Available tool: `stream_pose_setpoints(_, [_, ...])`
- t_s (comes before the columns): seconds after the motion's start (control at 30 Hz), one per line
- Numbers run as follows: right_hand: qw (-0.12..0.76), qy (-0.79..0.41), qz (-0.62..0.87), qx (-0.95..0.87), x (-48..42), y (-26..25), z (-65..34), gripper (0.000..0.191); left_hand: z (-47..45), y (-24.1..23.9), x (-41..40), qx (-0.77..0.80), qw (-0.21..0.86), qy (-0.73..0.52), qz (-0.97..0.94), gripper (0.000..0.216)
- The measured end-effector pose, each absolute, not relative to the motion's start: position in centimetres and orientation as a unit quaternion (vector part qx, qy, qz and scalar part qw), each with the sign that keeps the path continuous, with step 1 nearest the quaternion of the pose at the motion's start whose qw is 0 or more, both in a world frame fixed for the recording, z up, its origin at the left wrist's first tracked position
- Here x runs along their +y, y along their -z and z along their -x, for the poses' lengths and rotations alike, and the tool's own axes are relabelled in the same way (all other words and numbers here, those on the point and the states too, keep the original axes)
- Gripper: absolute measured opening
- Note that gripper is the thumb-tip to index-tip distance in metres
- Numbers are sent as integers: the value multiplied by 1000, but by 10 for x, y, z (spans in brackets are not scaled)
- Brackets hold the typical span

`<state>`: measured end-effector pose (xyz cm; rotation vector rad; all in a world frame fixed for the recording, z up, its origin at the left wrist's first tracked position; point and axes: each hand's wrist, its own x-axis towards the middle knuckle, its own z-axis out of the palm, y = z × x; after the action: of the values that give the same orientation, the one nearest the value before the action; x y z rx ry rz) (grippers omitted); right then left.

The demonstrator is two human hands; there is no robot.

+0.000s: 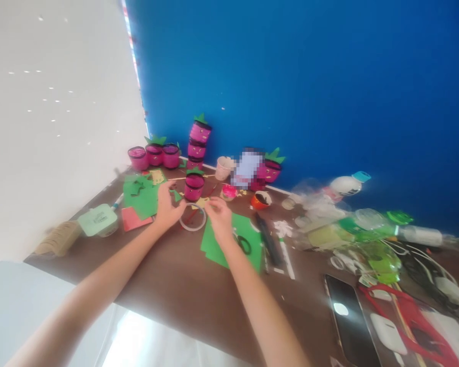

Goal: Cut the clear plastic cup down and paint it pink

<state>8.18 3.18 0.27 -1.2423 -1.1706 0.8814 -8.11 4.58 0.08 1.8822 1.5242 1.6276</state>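
We see the tape ring (193, 217) flat on the desk (183, 285) between our hands, left hand (166, 206) touching its left rim, right hand (219, 214) just right, both loosely curled, gripping nothing.

Matt brown wood-look table (183, 285), matt green paper sheet (218, 247), glossy black phone (348, 316), clear plastic tape ring (193, 217)

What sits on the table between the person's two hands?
In the head view, a tape roll lies flat on the brown table between the left hand and right hand; both hands reach its rim.
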Motion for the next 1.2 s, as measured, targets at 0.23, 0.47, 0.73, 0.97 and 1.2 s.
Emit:
stream_pose_setpoints(0.23, [576,-394,520,-493,66,19,-65,18,76,22,62,505,206,-518,-659,74])
stream_pose_setpoints(0.47, [563,-367,535,-512,65,22,-62,15,72,25,64,507,270,-509,-641,77])
stream_pose_setpoints(0.73, [566,-358,539,-511,65,20,-58,14,69,23,65,531,247,-518,-624,69])
stream_pose_setpoints(0.97, [568,-353,545,-506,66,21,-57,13,68,23,67,549,227,-515,-618,65])
stream_pose_setpoints(1.2, [567,-359,546,-502,66,20,-58,14,69,25,68,574,213,-501,-612,67])
